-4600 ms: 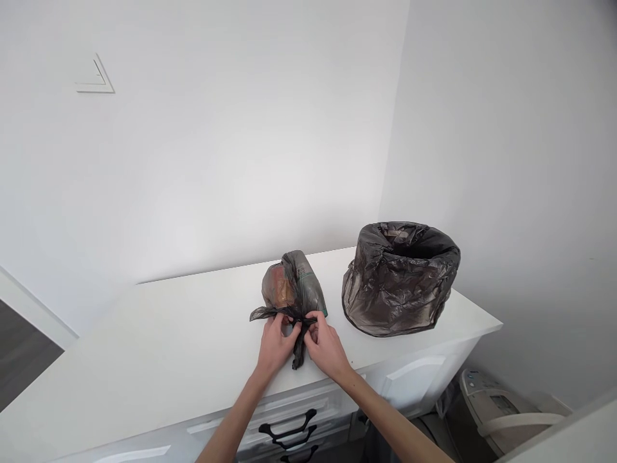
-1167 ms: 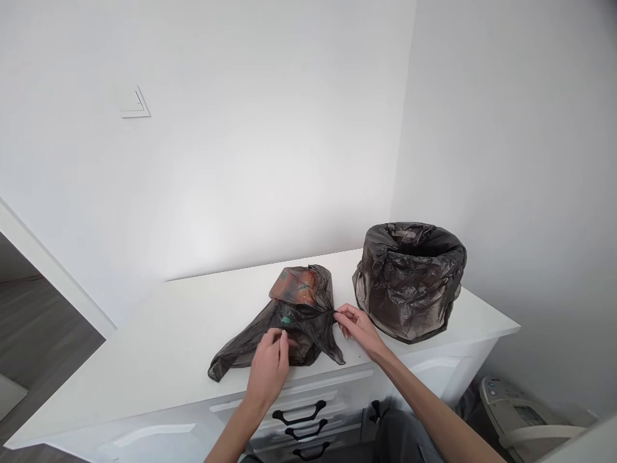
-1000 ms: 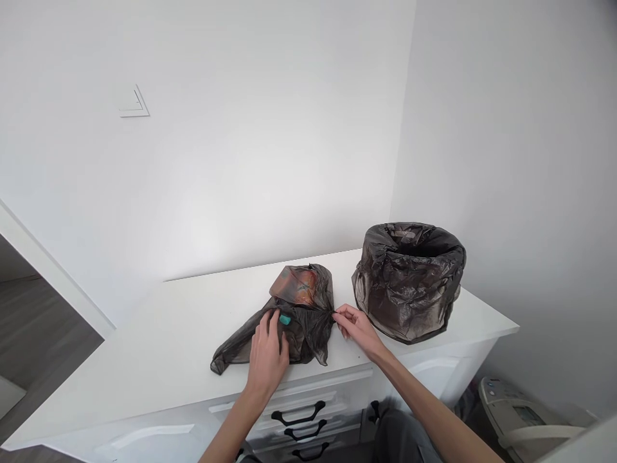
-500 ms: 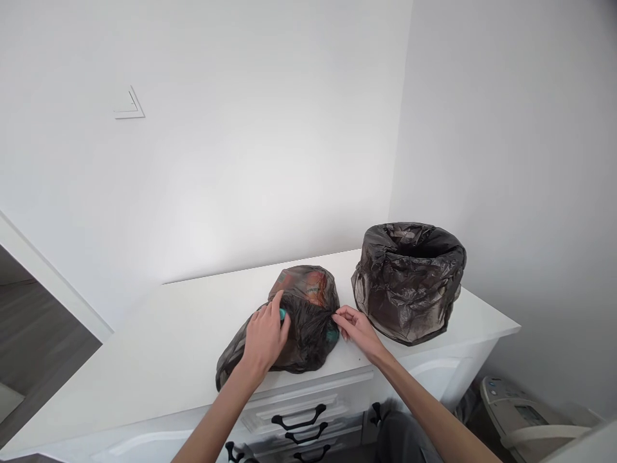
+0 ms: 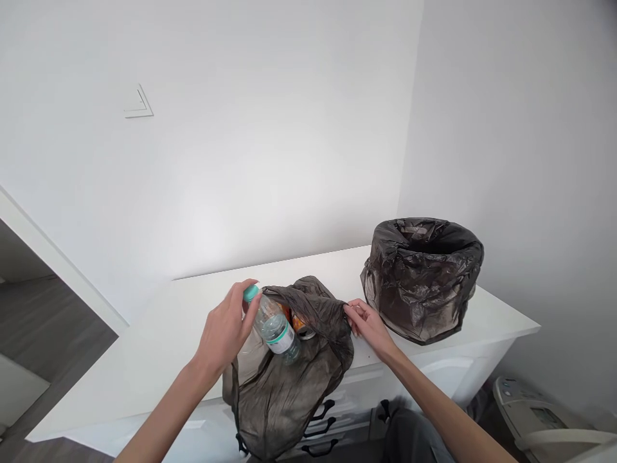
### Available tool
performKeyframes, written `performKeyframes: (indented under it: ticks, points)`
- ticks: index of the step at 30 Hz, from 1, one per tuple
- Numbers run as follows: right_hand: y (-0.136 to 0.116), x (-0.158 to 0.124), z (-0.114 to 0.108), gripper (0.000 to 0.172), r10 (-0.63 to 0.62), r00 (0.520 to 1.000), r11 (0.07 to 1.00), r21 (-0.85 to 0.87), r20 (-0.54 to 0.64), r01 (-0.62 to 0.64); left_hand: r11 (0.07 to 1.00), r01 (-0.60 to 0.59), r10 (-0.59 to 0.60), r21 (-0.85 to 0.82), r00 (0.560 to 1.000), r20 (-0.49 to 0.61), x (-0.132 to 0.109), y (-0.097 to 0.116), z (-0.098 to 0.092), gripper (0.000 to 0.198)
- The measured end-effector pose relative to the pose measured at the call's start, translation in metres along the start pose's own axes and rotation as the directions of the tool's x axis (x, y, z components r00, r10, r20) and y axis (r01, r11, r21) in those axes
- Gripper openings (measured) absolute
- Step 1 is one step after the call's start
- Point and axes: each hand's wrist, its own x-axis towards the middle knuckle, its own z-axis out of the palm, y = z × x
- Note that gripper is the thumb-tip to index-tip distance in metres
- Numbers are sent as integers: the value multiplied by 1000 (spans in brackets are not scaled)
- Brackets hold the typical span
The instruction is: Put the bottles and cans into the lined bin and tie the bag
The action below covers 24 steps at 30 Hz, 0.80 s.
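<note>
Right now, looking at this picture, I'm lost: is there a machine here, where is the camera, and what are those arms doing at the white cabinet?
No machine: these are a person's two bare hands, seen by one camera worn on the head, looking forward and down. The left hand grips a plastic bottle near its teal cap, at the mouth of a thin dark bag. The right hand pinches that bag's edge. The bag lies on a white cabinet top and droops over its front. Something orange shows inside. To the right stands a bin lined with another dark bag.
</note>
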Motion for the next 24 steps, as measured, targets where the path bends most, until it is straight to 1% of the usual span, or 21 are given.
performKeyframes:
  ticks: [1,3,5,7,10,12,13,15,17,19,21,24]
  points:
    - [-1,0,0,47,2,1000,1000,3,-7,-2,998,37,-37,-41,999,-8,0,-2,-3,41]
    - [-2,0,1,48,4,1000,1000,5,-14,-4,989,91,-98,-116,993,-60,1,-6,-9,43]
    - [-3,-1,2,48,5,1000,1000,2,-16,-5,974,131,-161,-183,973,-164,5,-10,-20,43]
    - [-4,-2,2,49,7,1000,1000,-4,-19,-7,953,163,-238,-254,924,-299,11,-13,-35,41]
    - [-4,-2,2,49,10,1000,1000,-16,-26,-11,927,181,-328,-329,815,-477,25,-21,-61,38]
    - [-4,-3,2,50,10,1000,1000,-21,-28,-10,922,205,-361,-328,761,-539,35,-31,-75,39]
    - [-5,-3,1,50,9,1000,1000,-23,-26,-10,921,232,-375,-314,745,-552,39,-38,-79,40]
    - [-6,-4,1,49,11,1000,1000,-29,-17,-12,914,298,-404,-276,743,-534,45,-54,-83,44]
    - [-8,-5,1,49,15,1000,999,-37,-5,-16,904,357,-428,-237,764,-483,47,-74,-80,51]
    - [-9,-6,2,49,15,1000,999,-42,1,-15,893,409,-450,-190,793,-409,48,-93,-73,57]
    - [-9,-6,2,50,13,1000,999,-44,0,-13,882,459,-468,-107,821,-329,49,-110,-64,61]
    - [-7,-4,3,51,16,1000,999,-48,-9,-16,862,507,-491,10,840,-231,50,-130,-54,63]
